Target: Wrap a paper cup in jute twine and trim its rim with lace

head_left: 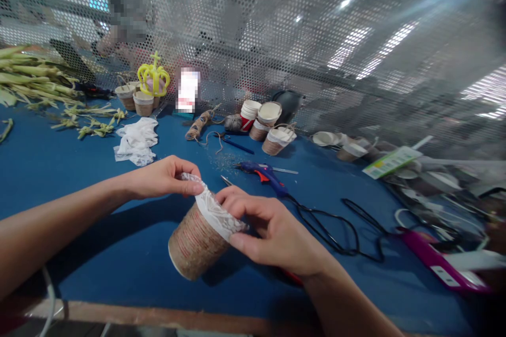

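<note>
A paper cup wrapped in brown twine (200,239) is held tilted above the blue table, its rim toward the upper right. White lace ribbon (215,211) lies around the cup's upper edge. My left hand (174,178) pinches an end of the lace between thumb and fingers, at the rim's left side. Around the rim's right side my right hand (263,221) grips the cup, thumb on the outside and fingers over the top. Just beyond the right hand is a blue hot glue gun (266,175) lying on its side. A metal tip shows behind the right fingers; its tool is mostly hidden.
Crumpled white lace (137,139), a twine bundle (198,125) and several twine-wrapped cups (279,139) lie farther back, before a perforated metal screen (245,26). Green stalks (35,76) are at left. A black cord (330,226) and purple power strip (438,260) lie at right.
</note>
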